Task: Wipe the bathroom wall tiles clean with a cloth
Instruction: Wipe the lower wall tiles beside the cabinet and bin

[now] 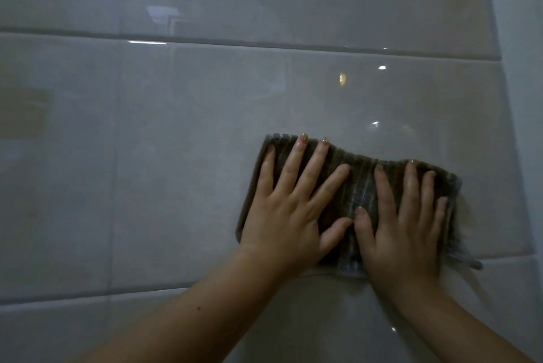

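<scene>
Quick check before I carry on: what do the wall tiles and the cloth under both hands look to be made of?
Wall tiles: likely glazed ceramic, pale grey and glossy; they show sharp light reflections and are split by recessed grout lines.
Cloth: seems a woven or ribbed textile, dark with lighter stripes, matte, frayed at its right edge; the exact fibre can't be told.

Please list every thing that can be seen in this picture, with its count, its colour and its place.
wall tiles: several, glossy pale grey, filling nearly the whole view
grout lines: horizontal and vertical, pale, between the tiles
cloth: one, dark grey-brown with ribbed stripes, pressed flat on the tiles at the lower right
white strip: one, along the right edge of the view; a frame or a corner, I cannot tell which
left hand: one, fingers spread, flat on the left part of the cloth
right hand: one, fingers spread, flat on the right part of the cloth
forearms: two, bare, coming up from the bottom edge
</scene>
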Motion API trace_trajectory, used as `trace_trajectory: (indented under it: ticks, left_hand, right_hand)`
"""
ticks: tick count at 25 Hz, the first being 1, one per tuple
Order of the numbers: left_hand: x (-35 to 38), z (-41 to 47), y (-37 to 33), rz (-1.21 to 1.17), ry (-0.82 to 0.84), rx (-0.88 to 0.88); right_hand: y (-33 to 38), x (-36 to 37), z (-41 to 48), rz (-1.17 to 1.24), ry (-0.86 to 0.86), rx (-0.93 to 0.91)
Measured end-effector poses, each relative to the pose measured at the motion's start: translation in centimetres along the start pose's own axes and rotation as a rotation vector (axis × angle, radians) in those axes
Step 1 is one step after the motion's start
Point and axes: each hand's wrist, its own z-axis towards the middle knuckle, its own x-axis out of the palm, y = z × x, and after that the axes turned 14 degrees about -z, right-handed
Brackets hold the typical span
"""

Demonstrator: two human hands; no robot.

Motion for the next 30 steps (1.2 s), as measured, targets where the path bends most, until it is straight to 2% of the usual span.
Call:
trace_trajectory:
  ticks: [10,18,22,27,30]
  left_hand:
    - [-9.1,-10.8,16.5,0.100,-0.037,-0.094]
    - [-14.4,-17.1,25.3,0.100,-0.038,-0.135]
    - [-16.5,-16.0,29.5,0.132,-0.039,-0.142]
    - [-20.7,-10.2,37.0,0.170,-0.052,-0.242]
    - [-22.4,-9.9,40.1,0.157,-0.039,-0.279]
  right_hand:
    - [20.7,-4.2,-2.1,0.044,-0.074,-0.153]
    - [32.0,-6.5,-4.0,0.080,-0.068,-0.222]
    - [35.2,-7.3,-0.4,0.081,-0.025,-0.288]
    - [41.7,-9.3,7.9,0.093,0.058,-0.236]
    - [45.1,-10.0,9.4,0.092,0.055,-0.267]
